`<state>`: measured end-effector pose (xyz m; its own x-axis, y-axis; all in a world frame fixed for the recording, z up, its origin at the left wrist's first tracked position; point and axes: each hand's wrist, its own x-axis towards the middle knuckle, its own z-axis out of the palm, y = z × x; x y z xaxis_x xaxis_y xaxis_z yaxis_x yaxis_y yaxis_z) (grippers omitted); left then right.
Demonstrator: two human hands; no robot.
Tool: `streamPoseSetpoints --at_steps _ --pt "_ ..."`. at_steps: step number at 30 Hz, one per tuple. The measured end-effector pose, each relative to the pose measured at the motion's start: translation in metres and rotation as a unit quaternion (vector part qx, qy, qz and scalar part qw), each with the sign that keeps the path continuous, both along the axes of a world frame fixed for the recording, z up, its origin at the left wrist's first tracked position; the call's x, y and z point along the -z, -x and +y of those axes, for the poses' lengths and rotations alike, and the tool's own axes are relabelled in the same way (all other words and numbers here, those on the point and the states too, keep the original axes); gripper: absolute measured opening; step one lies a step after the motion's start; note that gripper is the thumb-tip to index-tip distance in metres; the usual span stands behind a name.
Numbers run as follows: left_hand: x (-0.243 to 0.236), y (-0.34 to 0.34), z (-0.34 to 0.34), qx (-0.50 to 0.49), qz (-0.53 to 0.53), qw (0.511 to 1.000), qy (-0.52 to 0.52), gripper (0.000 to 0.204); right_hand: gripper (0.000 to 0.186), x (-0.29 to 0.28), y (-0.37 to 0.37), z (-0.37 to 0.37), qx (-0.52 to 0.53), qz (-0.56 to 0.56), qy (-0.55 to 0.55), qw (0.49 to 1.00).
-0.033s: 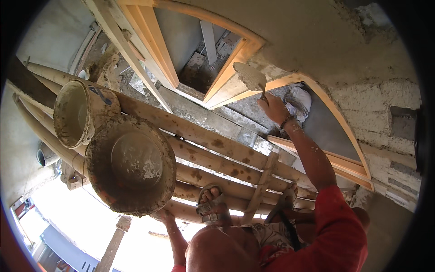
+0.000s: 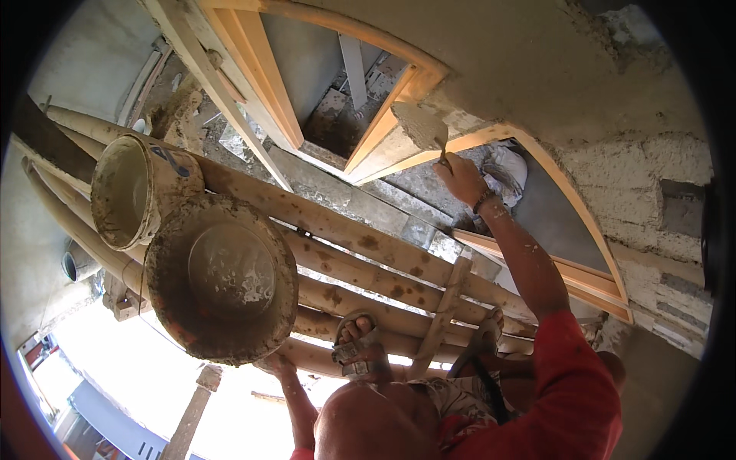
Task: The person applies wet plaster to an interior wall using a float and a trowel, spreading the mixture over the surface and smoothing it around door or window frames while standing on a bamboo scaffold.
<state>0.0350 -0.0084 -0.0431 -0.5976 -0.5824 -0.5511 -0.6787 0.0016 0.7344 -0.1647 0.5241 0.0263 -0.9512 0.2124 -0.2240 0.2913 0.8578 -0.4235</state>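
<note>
My right hand (image 2: 458, 180) grips the handle of a trowel (image 2: 420, 126) whose blade is coated with grey mortar, held up beside the wooden door frame (image 2: 562, 189) and the plastered wall (image 2: 563, 84). My left hand (image 2: 276, 366) is low beside the lower edge of a mortar-crusted basin (image 2: 165, 276); its fingers are indistinct, so what it holds cannot be made out. The basin has wet grey residue inside. Next to it stands a dirty white bucket (image 2: 172, 195) with grey coating.
I am on a bamboo platform (image 2: 360, 257) with gaps and a crossbar (image 2: 437, 330), my sandalled feet on it. Below lie rubble and a white sack (image 2: 506, 172). A leaning plank (image 2: 245, 138) and another frame (image 2: 257, 69) are ahead; bright openness shows lower left.
My right hand and the trowel have shifted very slightly up and to the left. The bucket, basin and my feet look unchanged.
</note>
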Motion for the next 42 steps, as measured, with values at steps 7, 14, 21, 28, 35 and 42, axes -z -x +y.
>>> streamPoseSetpoints --at_steps 7,14,21,28,35,42 --pt "-0.006 0.007 -0.001 -0.054 0.026 0.998 -0.034 0.067 0.035 -0.034 0.046 -0.017 -0.006 0.091 0.009 0.996" --pt "-0.021 0.014 0.011 -0.018 0.041 0.999 0.029 0.063 0.037 -0.042 0.045 -0.014 -0.013 0.059 0.027 0.998" --pt "-0.066 0.042 0.059 -0.094 0.037 0.993 0.062 0.060 0.037 -0.052 0.060 -0.019 -0.026 0.053 -0.003 0.998" --pt "-0.049 0.031 0.031 -0.008 0.004 0.995 0.097 0.062 0.037 -0.069 0.066 -0.022 -0.017 0.040 -0.007 0.999" --pt "-0.013 0.014 0.014 -0.014 0.027 0.995 0.095 0.064 0.038 -0.082 0.061 -0.019 -0.023 0.065 0.014 0.997" --pt "-0.023 0.014 0.018 0.017 0.036 0.997 0.064 0.067 0.035 -0.079 0.055 -0.014 -0.052 0.103 -0.025 0.993"
